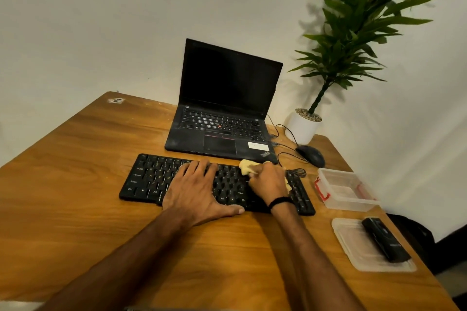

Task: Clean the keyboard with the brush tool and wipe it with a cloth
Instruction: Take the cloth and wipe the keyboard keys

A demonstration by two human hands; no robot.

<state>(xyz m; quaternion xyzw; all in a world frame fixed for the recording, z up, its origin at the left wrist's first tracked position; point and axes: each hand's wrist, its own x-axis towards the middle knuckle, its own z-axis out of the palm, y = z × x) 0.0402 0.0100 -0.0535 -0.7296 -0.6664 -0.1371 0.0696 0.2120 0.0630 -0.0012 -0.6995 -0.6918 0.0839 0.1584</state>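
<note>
Wooden table (75, 184) fills the lower view, pushed into the corner of a pale wall (101, 20), with a small chipped mark (116, 100) near its far left corner. A black keyboard (149, 179) lies across the middle of the table, its left keys uncovered. The left hand (194, 189) rests flat on the keys, fingers straight and slightly spread, holding nothing; its thumb stretches out along the keyboard's near edge. Behind the keyboard, just beyond its far edge, stands an open black laptop (222, 108) with a dark screen. A yellow cloth (246, 166) sits bunched on the right half of the keyboard, near the far edge. The right hand (267, 182) grips it with curled fingers and presses it onto the keys; a bit of cloth also shows at the hand's right side. A black band (280, 201) circles that wrist. Right of the laptop lies a black mouse (310, 155) with its cable looping on the table. Behind it a green plant (353, 33) rises from a white pot (302, 129). Just beside the keyboard's right end sits a clear plastic box (346, 189) with red clips. Nearer the viewer lies its clear lid (353, 242), flat on the table. On the lid rests the black brush (385, 240), well apart from both hands.
</note>
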